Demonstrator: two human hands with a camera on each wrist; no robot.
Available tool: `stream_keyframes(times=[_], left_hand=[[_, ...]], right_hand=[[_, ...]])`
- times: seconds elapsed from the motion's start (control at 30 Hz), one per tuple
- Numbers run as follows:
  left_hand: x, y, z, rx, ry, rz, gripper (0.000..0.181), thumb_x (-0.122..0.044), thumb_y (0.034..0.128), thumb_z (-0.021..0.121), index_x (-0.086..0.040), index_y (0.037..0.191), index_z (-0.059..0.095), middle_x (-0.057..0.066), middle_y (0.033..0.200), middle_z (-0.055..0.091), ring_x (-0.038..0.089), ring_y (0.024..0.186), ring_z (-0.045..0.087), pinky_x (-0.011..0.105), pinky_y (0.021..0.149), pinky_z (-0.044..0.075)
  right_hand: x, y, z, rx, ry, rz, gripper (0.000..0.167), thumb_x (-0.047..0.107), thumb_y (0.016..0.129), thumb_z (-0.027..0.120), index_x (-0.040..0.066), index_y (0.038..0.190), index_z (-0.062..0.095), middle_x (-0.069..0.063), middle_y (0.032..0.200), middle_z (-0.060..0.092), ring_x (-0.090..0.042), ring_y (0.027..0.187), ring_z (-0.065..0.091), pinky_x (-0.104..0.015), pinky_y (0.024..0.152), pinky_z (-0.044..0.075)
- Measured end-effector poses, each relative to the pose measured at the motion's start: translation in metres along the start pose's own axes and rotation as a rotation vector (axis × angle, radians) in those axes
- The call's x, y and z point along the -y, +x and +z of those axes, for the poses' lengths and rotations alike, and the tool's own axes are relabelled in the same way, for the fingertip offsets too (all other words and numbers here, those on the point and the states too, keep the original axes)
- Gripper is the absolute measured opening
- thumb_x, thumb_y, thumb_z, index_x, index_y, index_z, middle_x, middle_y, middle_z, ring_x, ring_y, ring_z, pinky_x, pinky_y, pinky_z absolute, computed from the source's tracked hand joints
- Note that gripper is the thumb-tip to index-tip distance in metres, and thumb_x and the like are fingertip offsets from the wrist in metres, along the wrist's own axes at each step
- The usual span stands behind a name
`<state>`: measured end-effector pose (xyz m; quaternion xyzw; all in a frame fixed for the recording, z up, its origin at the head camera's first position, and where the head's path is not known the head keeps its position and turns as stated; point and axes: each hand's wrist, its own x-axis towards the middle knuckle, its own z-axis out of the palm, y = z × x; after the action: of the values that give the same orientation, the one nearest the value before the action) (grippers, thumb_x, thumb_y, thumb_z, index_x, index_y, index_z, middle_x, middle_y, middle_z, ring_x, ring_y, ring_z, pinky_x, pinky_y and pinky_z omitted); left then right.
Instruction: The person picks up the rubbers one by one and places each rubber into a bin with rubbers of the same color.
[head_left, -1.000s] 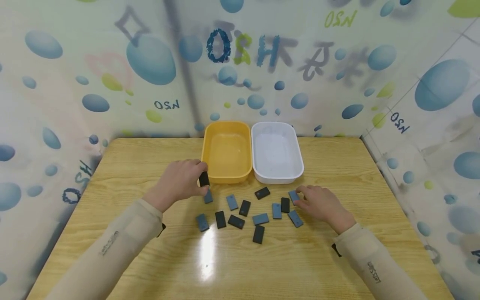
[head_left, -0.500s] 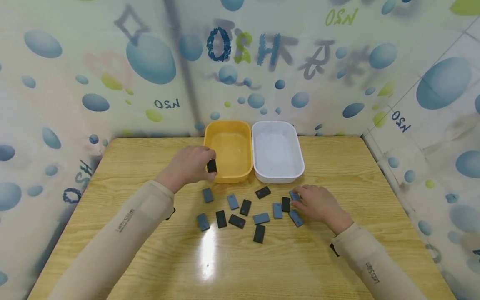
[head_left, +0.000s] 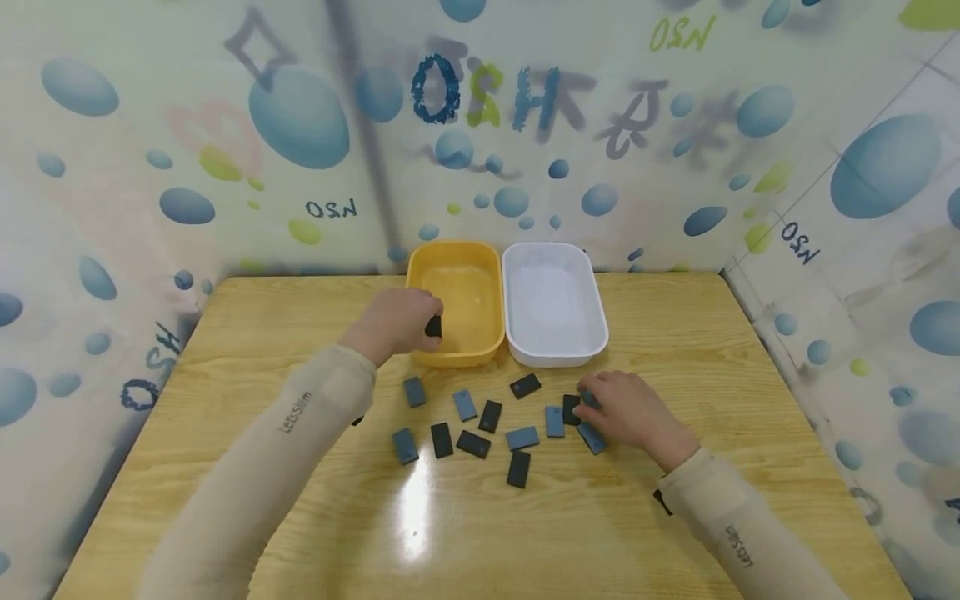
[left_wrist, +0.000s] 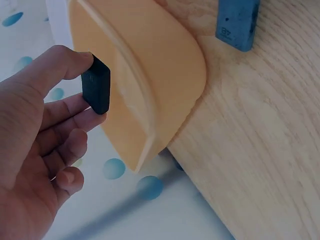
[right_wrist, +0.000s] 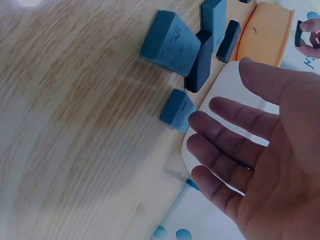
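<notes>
My left hand [head_left: 396, 322] pinches a black eraser [left_wrist: 96, 86] between thumb and fingertips, over the near left part of the yellow tub [head_left: 457, 360]. In the left wrist view the eraser is upright and apart from the tub's rim. My right hand [head_left: 632, 410] hovers at the right of the scattered erasers with its fingers spread and relaxed, holding nothing. Below its fingers lies a blue eraser [right_wrist: 178, 110], partly hidden in the head view. A black eraser [head_left: 572, 409] and another blue eraser [head_left: 591, 438] lie close by. A "4B" mark shows on a blue eraser [right_wrist: 171, 44] in the right wrist view.
A white tub [head_left: 555, 361] stands against the yellow one's right side at the back of the wooden table [head_left: 600, 533]. Several more blue and black erasers lie loose in front of both tubs, among them a black eraser [head_left: 518, 469] nearest me. A patterned wall rises behind.
My left hand has carried the black eraser up and rightward, from beside the yellow tub to over it. The right hand has shifted slightly left, staying above the blue eraser.
</notes>
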<state>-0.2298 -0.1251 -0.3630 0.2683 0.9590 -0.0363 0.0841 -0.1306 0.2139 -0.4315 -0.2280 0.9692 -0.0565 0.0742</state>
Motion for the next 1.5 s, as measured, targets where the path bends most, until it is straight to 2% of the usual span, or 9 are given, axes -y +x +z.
stream_keyframes(times=[0.13,0.37,0.53,0.67,0.83,1.13,1.5], left_hand=[[0.0,0.008,0.01,0.039,0.02,-0.014,0.022,-0.034,0.085,0.07,-0.014,0.09,0.064,0.001,0.083,0.062,0.018,0.07,0.053,0.033,0.061,0.041],[0.002,0.016,0.02,0.097,0.039,-0.045,0.026,-0.037,0.086,0.073,-0.013,0.094,0.066,0.001,0.086,0.064,0.018,0.074,0.056,0.035,0.068,0.047],[0.002,0.02,0.023,0.095,0.057,-0.043,0.025,-0.034,0.0845,0.075,-0.012,0.092,0.066,0.001,0.082,0.064,0.017,0.072,0.057,0.034,0.068,0.049],[0.002,0.025,0.026,0.094,0.116,-0.029,0.027,-0.034,0.082,0.078,-0.011,0.089,0.066,0.001,0.079,0.064,0.017,0.07,0.058,0.035,0.068,0.052],[-0.003,0.03,0.029,0.114,0.175,-0.015,0.025,-0.031,0.082,0.078,-0.011,0.093,0.068,0.002,0.081,0.067,0.017,0.073,0.061,0.037,0.072,0.054],[-0.008,0.039,0.033,0.171,0.204,-0.059,0.017,-0.024,0.0868,0.073,-0.01,0.097,0.069,0.004,0.086,0.069,0.018,0.076,0.063,0.036,0.076,0.055],[-0.001,0.041,0.043,0.153,0.217,-0.046,0.016,-0.022,0.0864,0.074,-0.01,0.095,0.069,0.005,0.086,0.069,0.018,0.076,0.064,0.037,0.075,0.056]], right_hand=[[0.004,0.001,0.002,-0.013,-0.016,-0.021,0.035,0.038,0.093,0.064,0.009,0.115,0.065,-0.011,0.108,0.069,-0.029,0.096,0.066,-0.048,0.082,0.052],[0.011,0.002,0.002,-0.007,-0.015,-0.015,0.038,0.039,0.093,0.064,0.011,0.117,0.065,-0.009,0.11,0.069,-0.028,0.099,0.066,-0.049,0.084,0.051],[0.014,0.002,0.003,-0.029,-0.022,-0.037,0.036,0.038,0.091,0.066,0.01,0.115,0.066,-0.008,0.106,0.07,-0.026,0.096,0.066,-0.047,0.083,0.051],[0.017,0.002,0.005,-0.038,-0.011,-0.056,0.036,0.037,0.091,0.067,0.01,0.114,0.066,-0.008,0.107,0.07,-0.026,0.097,0.066,-0.047,0.085,0.051],[0.02,0.003,0.006,-0.022,0.005,-0.052,0.038,0.038,0.092,0.065,0.01,0.117,0.065,-0.008,0.111,0.069,-0.027,0.102,0.064,-0.049,0.089,0.049],[0.021,0.006,0.007,0.009,0.006,-0.045,0.04,0.042,0.093,0.062,0.012,0.12,0.063,-0.008,0.114,0.068,-0.027,0.105,0.064,-0.05,0.091,0.048],[0.02,0.006,0.006,0.026,0.016,-0.036,0.039,0.04,0.093,0.063,0.011,0.121,0.063,-0.008,0.114,0.068,-0.027,0.104,0.063,-0.05,0.089,0.048]])
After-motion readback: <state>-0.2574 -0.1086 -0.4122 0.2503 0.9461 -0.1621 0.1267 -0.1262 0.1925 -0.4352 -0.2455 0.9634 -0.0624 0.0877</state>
